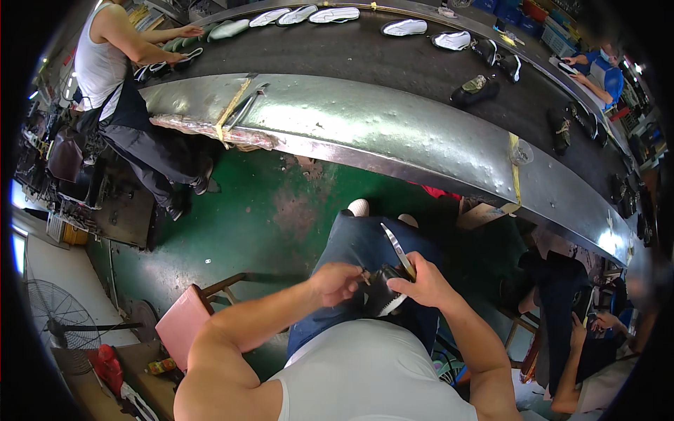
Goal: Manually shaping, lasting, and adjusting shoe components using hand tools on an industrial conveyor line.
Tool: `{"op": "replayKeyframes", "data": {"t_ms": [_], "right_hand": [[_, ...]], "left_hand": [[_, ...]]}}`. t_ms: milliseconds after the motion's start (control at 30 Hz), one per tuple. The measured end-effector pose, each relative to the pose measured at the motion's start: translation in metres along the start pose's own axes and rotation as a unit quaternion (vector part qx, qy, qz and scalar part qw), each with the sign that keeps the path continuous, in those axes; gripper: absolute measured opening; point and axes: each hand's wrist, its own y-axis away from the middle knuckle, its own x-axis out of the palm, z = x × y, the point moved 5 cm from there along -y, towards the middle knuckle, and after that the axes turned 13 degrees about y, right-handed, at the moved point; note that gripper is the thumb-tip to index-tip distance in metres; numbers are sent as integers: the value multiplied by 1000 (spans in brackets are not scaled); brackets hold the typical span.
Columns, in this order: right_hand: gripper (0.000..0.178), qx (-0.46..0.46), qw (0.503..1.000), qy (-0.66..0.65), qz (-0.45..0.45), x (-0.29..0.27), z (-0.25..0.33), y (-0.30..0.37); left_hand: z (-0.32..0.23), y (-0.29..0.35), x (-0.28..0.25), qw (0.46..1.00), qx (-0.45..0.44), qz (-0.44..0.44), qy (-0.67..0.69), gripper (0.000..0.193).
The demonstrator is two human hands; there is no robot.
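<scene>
Over my lap, a black shoe (380,289) with a white sole edge is held in my right hand (425,282). Along the same hand lies a slim silver tool (395,243) with a yellowish part near the fingers, pointing away from me. I cannot tell whether it is a knife or scissors. My left hand (338,283) is closed in a pinch beside the shoe's left side. At its fingertips shows a small brownish bit, perhaps a lace end, too small to name. The palm sides of both hands are partly hidden.
Ahead runs a dark conveyor belt (337,52) carrying white and black shoes, edged by a dented metal rim (337,112). One person (112,63) stands at the far left; others sit at the right. A pink-topped stool (184,325) and a fan (60,316) are at left.
</scene>
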Motion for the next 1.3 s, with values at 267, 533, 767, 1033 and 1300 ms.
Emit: {"op": "replayKeyframes", "data": {"t_ms": [267, 533, 767, 1033, 1300], "right_hand": [[65, 13, 996, -49, 70, 11, 12, 5], [60, 45, 997, -33, 49, 5, 2, -6], [48, 56, 993, -108, 0, -4, -42, -17], [56, 125, 982, -129, 49, -4, -48, -28], [55, 104, 991, -78, -22, -6, -52, -16]], "left_hand": [[-17, -6, -6, 958, -153, 115, -215, 31], [-43, -45, -9, 857, -137, 111, -484, 33], [-27, -18, 16, 995, -11, 103, 12, 19], [-4, -84, 8, 973, 12, 127, 190, 27], [-37, -105, 67, 738, 414, -123, -519, 51]]}}
